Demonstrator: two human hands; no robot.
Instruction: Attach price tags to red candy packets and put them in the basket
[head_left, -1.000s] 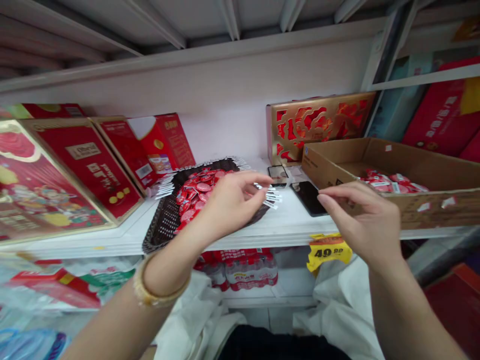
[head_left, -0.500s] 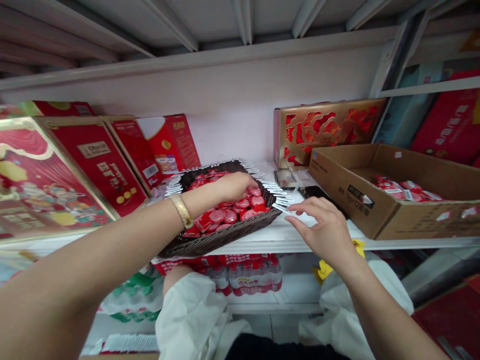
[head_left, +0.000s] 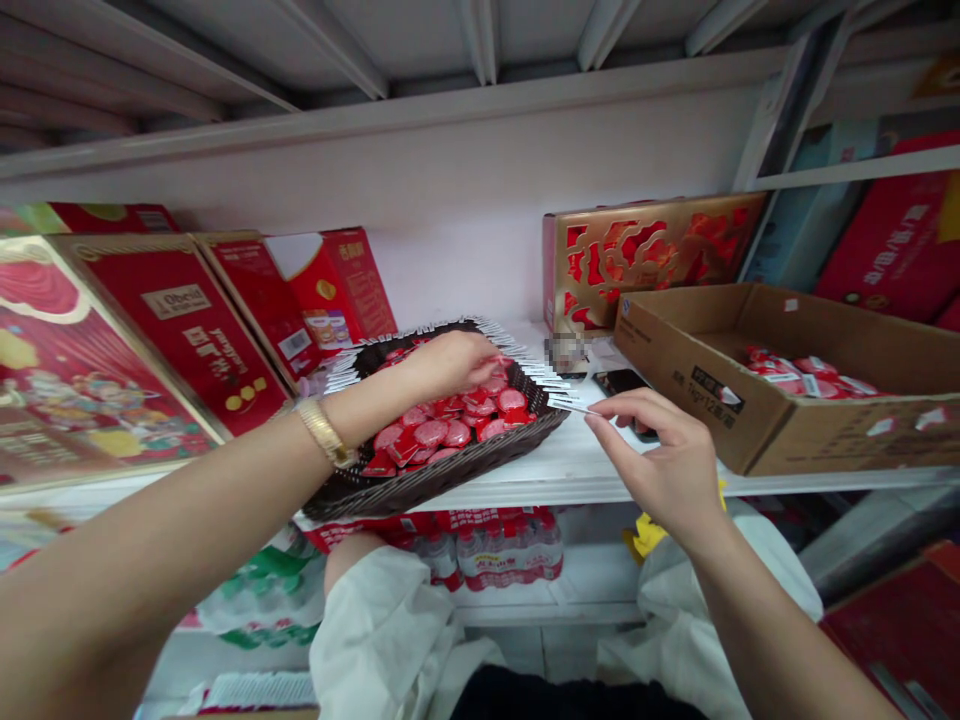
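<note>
A dark woven basket (head_left: 420,485) full of small red sweet packets (head_left: 442,430) sits on the white shelf (head_left: 570,470), with white paper tags (head_left: 559,385) sticking out along its rim. My left hand (head_left: 450,362), a gold watch on its wrist, reaches into the basket with fingers curled down among the red packets at the far side. My right hand (head_left: 660,455) hovers just right of the basket and pinches the end of a thin white tag at the rim between thumb and forefinger.
An open cardboard box (head_left: 750,420) holding more red packets stands at the right on the shelf. A dark phone (head_left: 622,382) lies between basket and box. Red gift boxes (head_left: 195,320) lean at the left, a gold and red box (head_left: 645,250) stands behind. Bottled water packs (head_left: 495,550) sit below.
My left hand went from the basket's right rim into the basket, then drew back a little toward its far side. My right hand moved left and closed on a white tag.
</note>
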